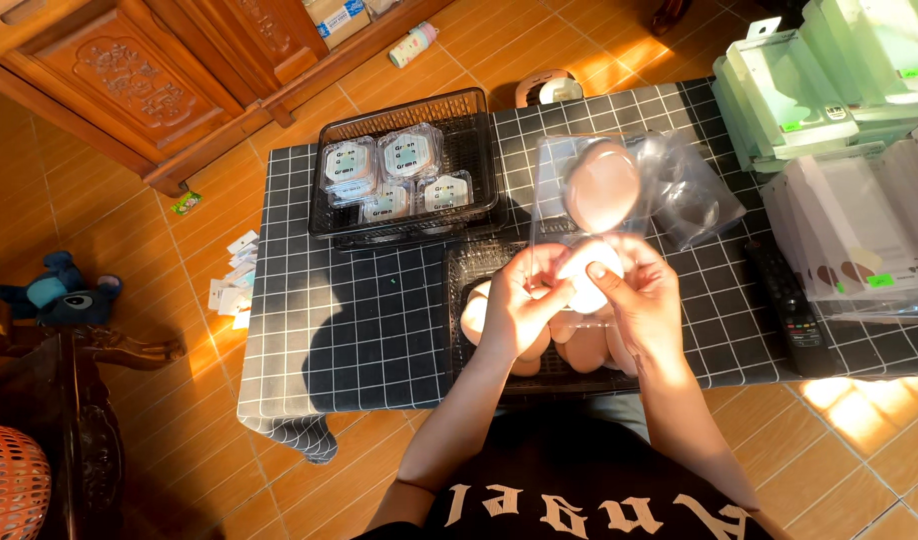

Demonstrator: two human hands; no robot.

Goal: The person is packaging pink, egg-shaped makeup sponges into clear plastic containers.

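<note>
Here, left hand (519, 300) and right hand (634, 295) pinching together on clear clamshell case (594, 190), case rising straight beyond fingertips, long axis pointing away; pale round puff (587, 272) sitting between both thumbs, equally near.

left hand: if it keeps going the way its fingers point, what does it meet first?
Likely the clear plastic pack that the left hand already pinches with the right hand; beyond it, the black basket. Depth is unclear.
</note>
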